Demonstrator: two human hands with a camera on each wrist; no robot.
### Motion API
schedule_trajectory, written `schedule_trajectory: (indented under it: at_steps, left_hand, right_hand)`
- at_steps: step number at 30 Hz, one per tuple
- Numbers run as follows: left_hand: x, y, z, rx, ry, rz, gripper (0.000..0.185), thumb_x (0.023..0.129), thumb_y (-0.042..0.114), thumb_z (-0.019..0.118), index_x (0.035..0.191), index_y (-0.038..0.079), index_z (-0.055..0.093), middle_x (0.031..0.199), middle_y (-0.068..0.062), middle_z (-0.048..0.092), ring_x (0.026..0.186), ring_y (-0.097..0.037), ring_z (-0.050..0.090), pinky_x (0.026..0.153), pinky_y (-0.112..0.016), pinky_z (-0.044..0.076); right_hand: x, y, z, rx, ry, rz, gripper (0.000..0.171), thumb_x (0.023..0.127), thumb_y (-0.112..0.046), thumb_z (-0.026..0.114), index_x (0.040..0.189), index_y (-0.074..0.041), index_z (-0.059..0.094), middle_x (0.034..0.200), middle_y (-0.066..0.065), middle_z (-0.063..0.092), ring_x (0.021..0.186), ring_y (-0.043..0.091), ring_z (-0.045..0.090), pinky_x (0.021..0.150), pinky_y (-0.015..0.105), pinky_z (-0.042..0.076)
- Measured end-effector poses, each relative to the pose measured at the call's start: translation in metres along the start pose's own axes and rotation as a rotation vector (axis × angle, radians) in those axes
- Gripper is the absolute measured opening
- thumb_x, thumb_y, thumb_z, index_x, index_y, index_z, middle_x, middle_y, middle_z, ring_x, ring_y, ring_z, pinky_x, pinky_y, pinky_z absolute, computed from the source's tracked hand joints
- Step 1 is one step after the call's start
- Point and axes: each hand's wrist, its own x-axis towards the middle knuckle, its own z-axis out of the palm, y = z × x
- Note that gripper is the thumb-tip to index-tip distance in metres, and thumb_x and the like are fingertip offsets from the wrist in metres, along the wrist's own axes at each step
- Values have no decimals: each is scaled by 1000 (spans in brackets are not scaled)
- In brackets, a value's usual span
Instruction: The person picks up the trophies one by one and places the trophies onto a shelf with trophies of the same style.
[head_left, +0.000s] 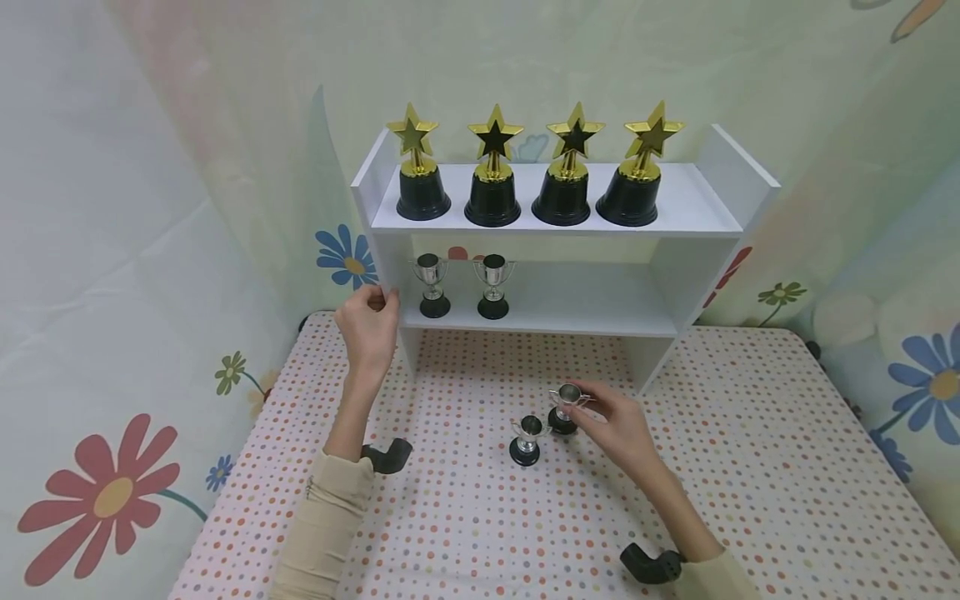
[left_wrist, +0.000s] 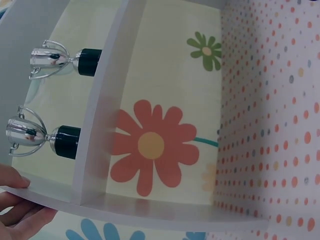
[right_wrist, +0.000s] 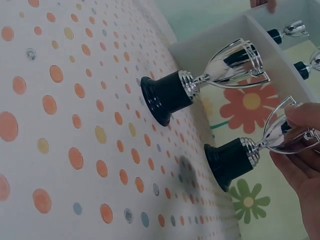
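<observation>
My right hand pinches a small silver trophy cup by its cup and handle. Its black base appears slightly raised off the table, with a shadow beside it. Close by, a second silver trophy cup stands upright on the table, untouched. At the left, my left hand grips the front edge of the white shelf's side panel, thumb on one face and fingers on the other. On the middle shelf board, two more silver cups stand upright toward the left: one cup near the panel, another cup beside it.
Several gold star trophies with black bases stand in a row on the top board. The shelf stands at the back of a table with a dotted cloth. Floral fabric hangs behind and at the sides.
</observation>
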Motion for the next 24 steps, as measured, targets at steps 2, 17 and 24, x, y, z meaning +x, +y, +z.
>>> schedule_trajectory:
  at_steps: [2, 17, 24]
  left_hand:
    - [0, 0, 0, 3, 1, -3, 18, 97, 6, 68, 91, -10, 72, 86, -24, 74, 75, -34, 73, 64, -40, 57]
    - [0, 0, 0, 2, 14, 6, 17, 96, 5, 68, 92, -10, 72, 86, -24, 75, 75, -35, 73, 65, -42, 58]
    - [-1, 0, 1, 9, 16, 5, 16, 96, 5, 68, 92, -10, 72, 86, -23, 75, 74, -33, 73, 64, -42, 58]
  right_hand:
    - [-1, -2, -2, 1, 7, -14, 44, 84, 1, 80, 126, 2, 67, 119, 19, 72, 103, 26, 72, 90, 15, 53]
    - [-2, -24, -18, 25, 54, -200, 47, 77, 15, 80, 122, 6, 67, 116, 19, 71, 107, -8, 60, 93, 11, 50]
    - [7, -38, -27, 26, 76, -274, 46, 76, 16, 80, 120, 7, 68, 112, 18, 72, 104, -8, 62, 92, 11, 50]
